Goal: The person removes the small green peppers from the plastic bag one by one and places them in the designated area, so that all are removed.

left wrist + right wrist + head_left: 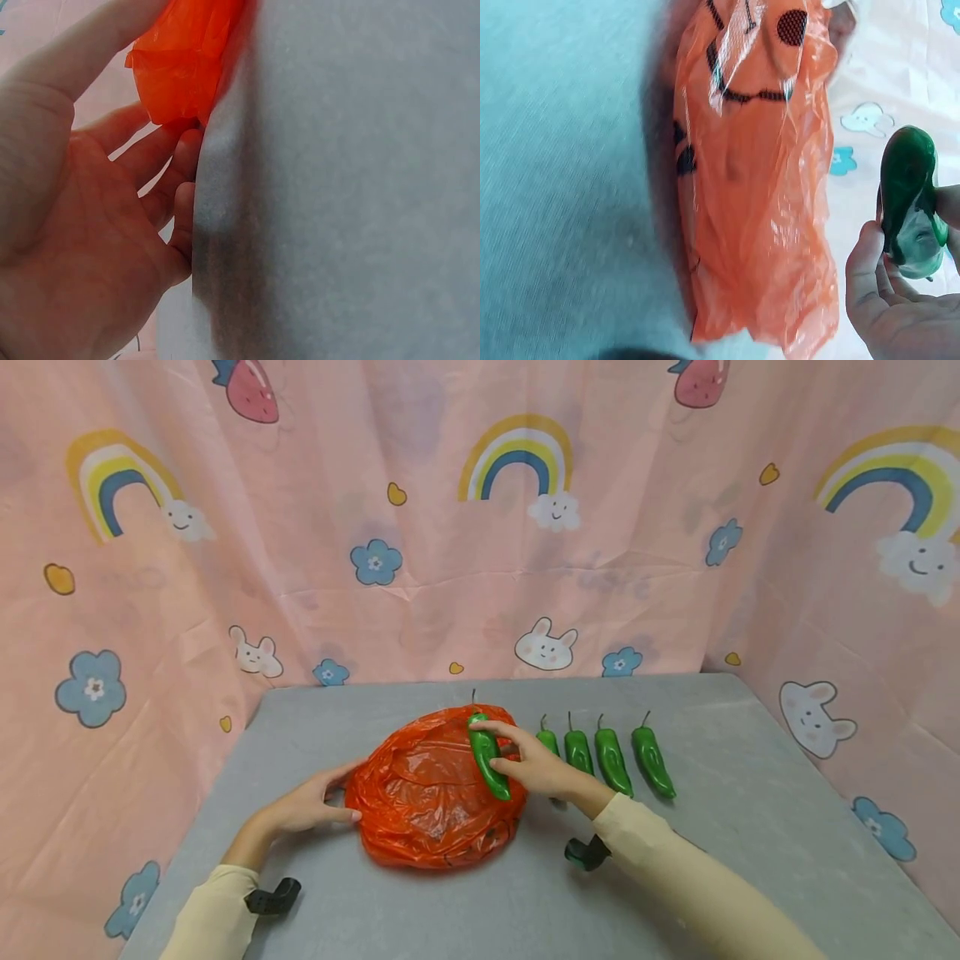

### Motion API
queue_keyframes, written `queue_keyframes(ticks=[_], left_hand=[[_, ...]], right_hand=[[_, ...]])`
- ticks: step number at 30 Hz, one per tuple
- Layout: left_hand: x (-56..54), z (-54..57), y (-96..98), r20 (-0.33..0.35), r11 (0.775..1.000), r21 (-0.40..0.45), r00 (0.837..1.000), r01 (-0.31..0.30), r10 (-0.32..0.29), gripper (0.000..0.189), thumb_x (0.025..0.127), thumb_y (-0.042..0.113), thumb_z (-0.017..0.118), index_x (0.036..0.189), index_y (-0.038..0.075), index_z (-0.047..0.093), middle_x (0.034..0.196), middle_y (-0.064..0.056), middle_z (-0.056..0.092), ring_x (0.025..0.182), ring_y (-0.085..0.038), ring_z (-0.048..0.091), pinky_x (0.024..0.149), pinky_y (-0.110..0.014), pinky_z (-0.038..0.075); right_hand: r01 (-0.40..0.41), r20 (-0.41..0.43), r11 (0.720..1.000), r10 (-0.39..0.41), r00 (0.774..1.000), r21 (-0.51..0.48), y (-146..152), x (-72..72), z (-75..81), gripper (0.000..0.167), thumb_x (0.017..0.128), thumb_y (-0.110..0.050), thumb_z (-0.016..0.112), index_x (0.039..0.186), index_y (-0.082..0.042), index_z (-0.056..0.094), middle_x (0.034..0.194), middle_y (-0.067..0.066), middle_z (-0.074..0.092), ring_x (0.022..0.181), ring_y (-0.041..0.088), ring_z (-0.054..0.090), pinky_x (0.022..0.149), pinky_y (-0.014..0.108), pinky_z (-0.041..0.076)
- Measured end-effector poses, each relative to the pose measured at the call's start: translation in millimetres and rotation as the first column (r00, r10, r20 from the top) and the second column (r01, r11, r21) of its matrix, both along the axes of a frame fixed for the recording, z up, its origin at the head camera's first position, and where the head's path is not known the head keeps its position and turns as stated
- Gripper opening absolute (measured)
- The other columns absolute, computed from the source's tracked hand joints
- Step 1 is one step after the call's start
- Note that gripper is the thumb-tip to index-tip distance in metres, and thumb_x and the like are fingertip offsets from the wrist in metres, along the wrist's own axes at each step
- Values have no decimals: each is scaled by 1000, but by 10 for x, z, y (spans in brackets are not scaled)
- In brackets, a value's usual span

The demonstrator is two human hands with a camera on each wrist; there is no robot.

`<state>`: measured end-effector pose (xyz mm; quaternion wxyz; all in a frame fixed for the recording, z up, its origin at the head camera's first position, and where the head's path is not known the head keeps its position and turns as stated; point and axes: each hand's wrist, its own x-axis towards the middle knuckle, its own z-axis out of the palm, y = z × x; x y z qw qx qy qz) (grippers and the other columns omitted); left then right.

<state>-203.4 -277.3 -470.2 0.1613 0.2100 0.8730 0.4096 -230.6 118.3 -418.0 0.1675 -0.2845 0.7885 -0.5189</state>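
A crinkled red plastic bag point(427, 785) sits on the table, its printed side showing in the right wrist view. Over the bag's right part, my right hand point(536, 766) holds a green chili pepper point(485, 752) between thumb and fingers, stem pointing away. The right wrist view shows that same pepper point(911, 202) end-on, beside the bag. My left hand point(311, 802) touches the bag's left edge, thumb and fingers spread apart. In the left wrist view, a fold of the bag point(180, 67) lies between thumb and fingers, with the lower fingertips against the tabletop.
Several more green chili peppers point(613, 760) lie in a row right of the bag, stems away from me; my right hand partly covers the nearest. The grey table point(720, 752) ends at a pink patterned curtain point(465, 610) behind and at the sides.
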Motion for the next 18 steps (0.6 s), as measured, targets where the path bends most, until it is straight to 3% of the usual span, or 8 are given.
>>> queue_keyframes(ticks=[18], left_hand=[[2,10,5,21,1000,-7,1000,-13,13,89,88,33,75,159,7,29,161,-22,36,147,-48,32,116,-69,31]], right_hand=[[4,-22,1000,-3,1000,2,349,21,73,56,103,1,49,156,-11,35,155,25,39,128,45,57,89,35,59]])
